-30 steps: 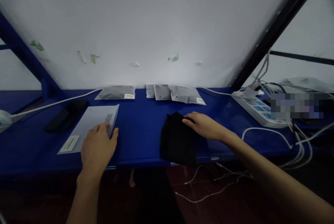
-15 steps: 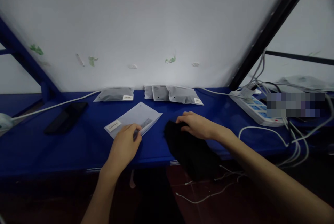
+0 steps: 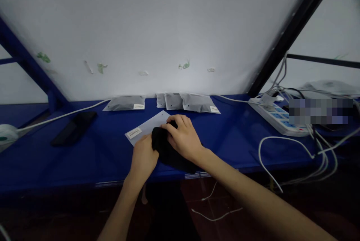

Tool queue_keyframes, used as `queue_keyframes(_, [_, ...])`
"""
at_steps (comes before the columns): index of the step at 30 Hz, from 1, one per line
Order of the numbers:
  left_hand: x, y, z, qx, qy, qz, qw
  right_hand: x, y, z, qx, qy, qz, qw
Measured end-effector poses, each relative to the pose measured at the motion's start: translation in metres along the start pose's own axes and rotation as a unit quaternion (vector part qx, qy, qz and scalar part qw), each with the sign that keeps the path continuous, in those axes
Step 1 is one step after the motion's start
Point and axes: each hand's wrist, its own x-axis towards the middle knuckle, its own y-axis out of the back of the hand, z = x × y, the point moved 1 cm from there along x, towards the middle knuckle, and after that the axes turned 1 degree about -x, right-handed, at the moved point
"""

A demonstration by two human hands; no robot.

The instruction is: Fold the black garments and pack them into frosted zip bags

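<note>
Two hands meet at the front edge of the blue bench [image 3: 84, 162], right over the flat grey bag [image 3: 144, 128] that lies label-up just ahead of them. The right hand [image 3: 184, 139] is curled over the top of the black cloth [image 3: 168, 151], fingers clenched on its upper fold, while the left hand [image 3: 143, 158] presses in from the cloth's left side; whether its fingers pinch the cloth, the bag's mouth or both is hard to tell, because the dark bundle hides them. The cloth sits bunched at the bag's near corner, partly over the bench edge. To do this well, the judgement here is that the left hand should pin the bag's open lip flat and wide, and the right should keep the cloth folded tight and narrow so it goes in without snagging or dragging the bag along the bench. Beyond the bag, against the white wall, lie filled grey pouches [image 3: 197, 103]; a dark phone [image 3: 73, 133] rests well to the bag's left, and a white power strip [image 3: 277, 119] with trailing cables sits far to its right, clear of the work.
</note>
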Motion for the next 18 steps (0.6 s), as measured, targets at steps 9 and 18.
queue_keyframes(9, [0.014,0.017,-0.008,-0.091,0.122,0.045,0.987,-0.001,-0.005,-0.008,0.098,0.07,-0.06,0.991])
queue_keyframes(18, [0.007,0.011,-0.016,-0.136,-0.002,0.156,0.978,0.005,-0.006,-0.009,0.114,0.093,-0.156,0.977])
